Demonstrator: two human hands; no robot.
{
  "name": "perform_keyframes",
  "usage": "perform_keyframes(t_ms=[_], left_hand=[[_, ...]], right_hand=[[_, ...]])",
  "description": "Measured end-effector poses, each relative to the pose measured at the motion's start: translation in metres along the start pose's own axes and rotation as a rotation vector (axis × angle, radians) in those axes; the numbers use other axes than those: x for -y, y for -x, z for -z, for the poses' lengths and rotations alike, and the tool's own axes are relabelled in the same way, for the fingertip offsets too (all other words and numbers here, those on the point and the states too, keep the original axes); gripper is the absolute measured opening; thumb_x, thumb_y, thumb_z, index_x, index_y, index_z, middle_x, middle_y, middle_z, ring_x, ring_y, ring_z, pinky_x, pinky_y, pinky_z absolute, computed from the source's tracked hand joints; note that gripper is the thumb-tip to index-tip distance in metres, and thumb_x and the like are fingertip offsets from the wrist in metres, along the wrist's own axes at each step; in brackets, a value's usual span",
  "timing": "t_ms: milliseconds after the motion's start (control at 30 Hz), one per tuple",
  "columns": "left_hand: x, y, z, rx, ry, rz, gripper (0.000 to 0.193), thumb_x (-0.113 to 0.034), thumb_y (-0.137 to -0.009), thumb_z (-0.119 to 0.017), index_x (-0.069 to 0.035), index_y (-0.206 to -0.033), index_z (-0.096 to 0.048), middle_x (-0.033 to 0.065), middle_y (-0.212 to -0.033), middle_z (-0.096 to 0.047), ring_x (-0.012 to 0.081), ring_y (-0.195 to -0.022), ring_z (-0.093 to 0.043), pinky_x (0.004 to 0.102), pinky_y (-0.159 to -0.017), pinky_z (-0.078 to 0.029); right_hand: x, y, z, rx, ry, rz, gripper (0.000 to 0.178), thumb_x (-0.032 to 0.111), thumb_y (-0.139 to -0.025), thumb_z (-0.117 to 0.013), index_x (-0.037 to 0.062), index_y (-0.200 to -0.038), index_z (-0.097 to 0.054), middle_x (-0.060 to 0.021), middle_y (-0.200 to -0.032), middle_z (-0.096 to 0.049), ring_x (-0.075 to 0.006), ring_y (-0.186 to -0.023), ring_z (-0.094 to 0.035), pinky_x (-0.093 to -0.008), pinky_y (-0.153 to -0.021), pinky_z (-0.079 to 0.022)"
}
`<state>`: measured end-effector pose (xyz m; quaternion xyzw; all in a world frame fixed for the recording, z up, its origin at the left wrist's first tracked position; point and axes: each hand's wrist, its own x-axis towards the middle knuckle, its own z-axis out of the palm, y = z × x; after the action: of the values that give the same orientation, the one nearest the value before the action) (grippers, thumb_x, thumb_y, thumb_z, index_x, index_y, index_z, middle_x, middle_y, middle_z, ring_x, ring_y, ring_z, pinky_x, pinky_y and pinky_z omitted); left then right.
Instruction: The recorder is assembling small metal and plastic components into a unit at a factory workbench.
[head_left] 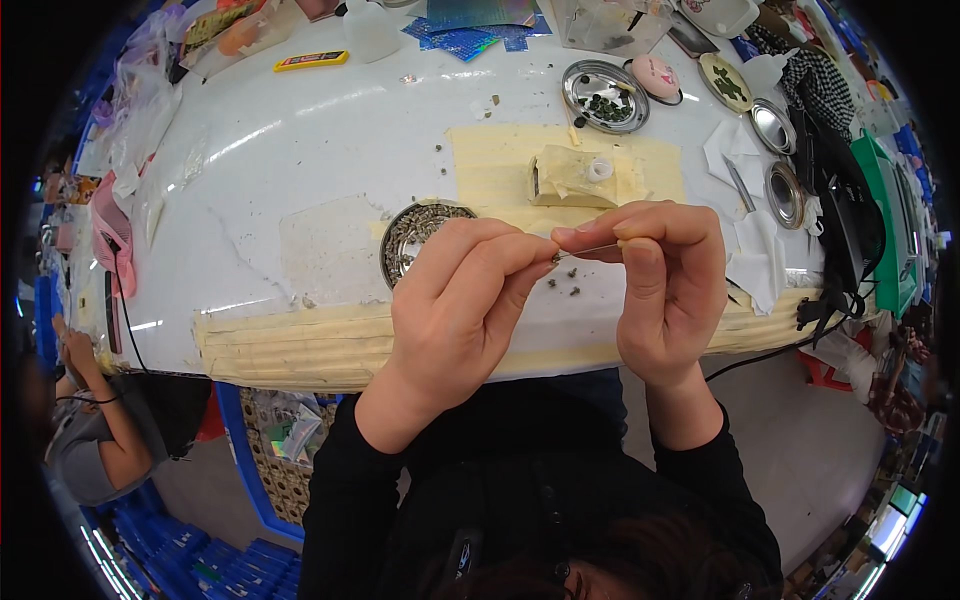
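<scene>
My left hand point(455, 305) is closed in a pinch, thumb against index finger, on a tiny dark piece point(556, 257). Level with it, my right hand point(672, 285) grips a thin, pale, needle-like tool point(598, 248) whose tip reaches the left fingertips. The exact kind of tool and piece is too small to make out. Behind my left hand stands a round metal dish point(386, 250) of small grey-brown bits, partly hidden by the fingers. A few dark crumbs point(574, 291) lie on the white table just below the tool.
Beyond my hands sits a tape-covered block point(560, 178) with a white roll. Farther back are a metal plate point(570, 85) with dark green pieces and a pink round object point(655, 76). Tweezers point(741, 185) lie at right; a yellow box point(311, 61) lies far left. Another person's arm point(105, 400) shows at left.
</scene>
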<state>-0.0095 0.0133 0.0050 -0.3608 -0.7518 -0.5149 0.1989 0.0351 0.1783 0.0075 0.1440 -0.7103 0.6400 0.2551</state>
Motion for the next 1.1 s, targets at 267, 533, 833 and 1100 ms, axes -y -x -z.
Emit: perform_keyframes(t_ms=[267,533,833,1100], left_hand=[[0.001,0.0,0.0,-0.004,0.0,-0.012,0.019,0.005,-0.075,-0.074,-0.001,-0.092,-0.066,0.0094,-0.083,-0.061,0.0236,-0.07,-0.059,0.0321,-0.059,-0.047],[0.001,0.001,0.0,-0.004,0.003,-0.001,0.019,0.005,-0.075,-0.074,-0.001,-0.092,-0.067,0.0096,-0.083,-0.061,0.0236,-0.069,-0.059,0.0321,-0.059,-0.047],[0.001,0.0,0.002,0.002,-0.011,-0.038,0.018,0.006,-0.076,-0.074,0.0,-0.092,-0.067,0.0099,-0.083,-0.061,0.0232,-0.069,-0.059,0.0315,-0.058,-0.047],[0.0,0.003,0.003,-0.07,-0.014,-0.011,0.015,0.004,-0.08,-0.073,0.001,-0.093,-0.068,0.0096,-0.083,-0.062,0.0202,-0.068,-0.059,0.0285,-0.056,-0.047]], right_hand=[[0.003,-0.002,0.002,0.063,0.089,0.001,0.014,0.011,-0.104,-0.04,-0.0025,-0.106,-0.043,-0.0196,-0.095,-0.062,-0.0257,-0.087,-0.069,-0.0363,-0.078,-0.06],[0.003,-0.002,0.002,0.055,0.067,0.019,0.013,0.009,-0.103,-0.043,-0.0036,-0.107,-0.044,-0.018,-0.096,-0.063,-0.0238,-0.088,-0.069,-0.034,-0.078,-0.059],[0.008,-0.01,0.006,-0.188,-0.091,-0.017,0.012,0.006,-0.099,-0.053,-0.0046,-0.103,-0.05,-0.013,-0.094,-0.065,-0.0168,-0.084,-0.068,-0.0282,-0.077,-0.057],[-0.006,-0.04,0.021,-0.094,0.849,0.283,0.01,0.002,-0.084,-0.067,0.0021,-0.094,-0.064,-0.0095,-0.084,-0.063,-0.0267,-0.074,-0.057,-0.0345,-0.066,-0.046]])
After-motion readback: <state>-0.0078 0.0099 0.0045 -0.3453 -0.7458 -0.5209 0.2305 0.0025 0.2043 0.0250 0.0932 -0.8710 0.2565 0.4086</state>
